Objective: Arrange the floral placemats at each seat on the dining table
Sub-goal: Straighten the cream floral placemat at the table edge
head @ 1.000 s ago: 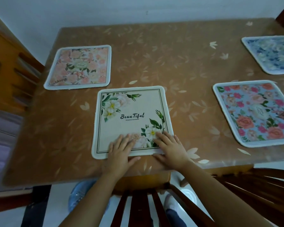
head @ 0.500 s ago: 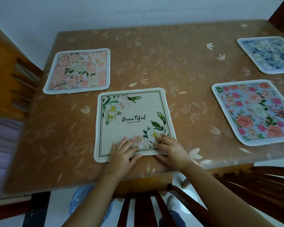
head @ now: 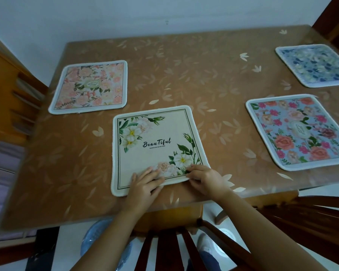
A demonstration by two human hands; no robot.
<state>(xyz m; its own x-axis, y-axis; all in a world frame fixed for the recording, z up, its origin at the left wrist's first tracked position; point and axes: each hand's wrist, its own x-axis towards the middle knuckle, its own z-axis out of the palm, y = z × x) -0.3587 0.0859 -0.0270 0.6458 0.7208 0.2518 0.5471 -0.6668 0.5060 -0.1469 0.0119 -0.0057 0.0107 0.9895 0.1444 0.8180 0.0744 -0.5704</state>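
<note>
A cream placemat (head: 157,145) printed "Beautiful" with white flowers lies near the front edge of the brown dining table (head: 204,75). My left hand (head: 145,184) rests flat on its near edge, fingers straight. My right hand (head: 205,178) is at the near right corner, fingers curved on top and thumb at the edge, pinching it. Three other floral mats lie flat: a pink one (head: 90,87) at the left, a blue one with roses (head: 297,132) at the right, and a blue-and-white one (head: 317,65) at the far right.
A dark wooden chair back (head: 164,247) stands between me and the table. Another chair (head: 311,216) is at the near right, an orange wooden chair (head: 8,94) at the left, and a dark one (head: 337,22) at the far right corner. A white wall runs behind the table.
My right hand's fingers went from lying flat on the cream mat to curling at its near right corner. The mat has hardly shifted. My left hand stays flat.
</note>
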